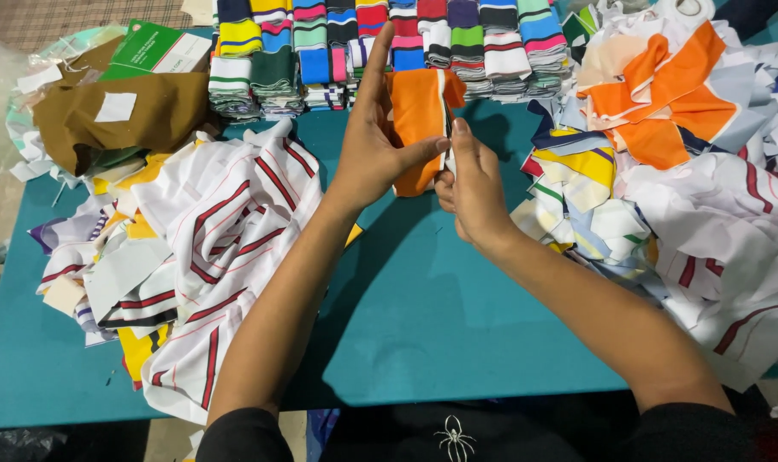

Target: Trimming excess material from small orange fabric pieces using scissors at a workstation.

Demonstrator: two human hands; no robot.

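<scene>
- Left hand [374,145] holds an orange fabric piece [416,115] upright above the teal table [457,316]; thumb presses against the piece's right edge, index finger stretched straight up, other fingers behind the cloth.
- Right hand [473,190] sits just beside and below the left, fingers curled together, thumb up along the same white-trimmed edge; judged to be steadying or aligning that edge. Whether it also grips a small tool cannot be told.
- The piece is held off the table between both hands, apparently so the edge faces the wearer for a close look.
- White red-striped fabric [226,231] lies heaped to the left, a mixed pile of scraps [688,171] to the right; likely sorted sides, with the working space kept between.
- Folded striped knit bands [389,47] stand stacked in a row along the far edge.
- Green flat package with a white label panel [156,50] lies far left, tilted, above a brown cloth bearing a white square patch [115,107].
- Clear plastic bag [0,81] at the left margin.
</scene>
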